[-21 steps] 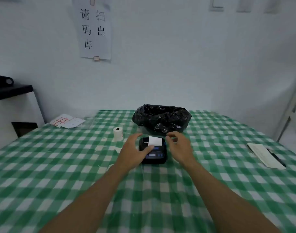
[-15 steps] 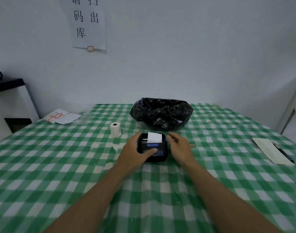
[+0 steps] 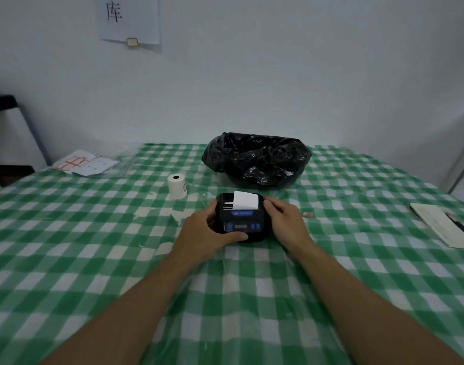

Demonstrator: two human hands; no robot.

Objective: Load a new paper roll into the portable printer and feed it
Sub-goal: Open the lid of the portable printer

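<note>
Black printer [image 3: 240,222] sitting mid-bench on the green-and-white checked cloth [image 3: 94,259], white paper strip [image 3: 245,200] poking up from its far edge. Left hand [image 3: 204,233] wrapped round the printer's left side, grip clamped with thumb across the near front edge; right hand [image 3: 286,219] cupped against the right side, fingers curled onto the far corner, touching but how tight, cannot tell. Spare paper roll [image 3: 176,186] standing upright to the left beyond, black plastic bag [image 3: 255,159] just behind the printer, notepad [image 3: 441,223] off near the right edge.
</note>
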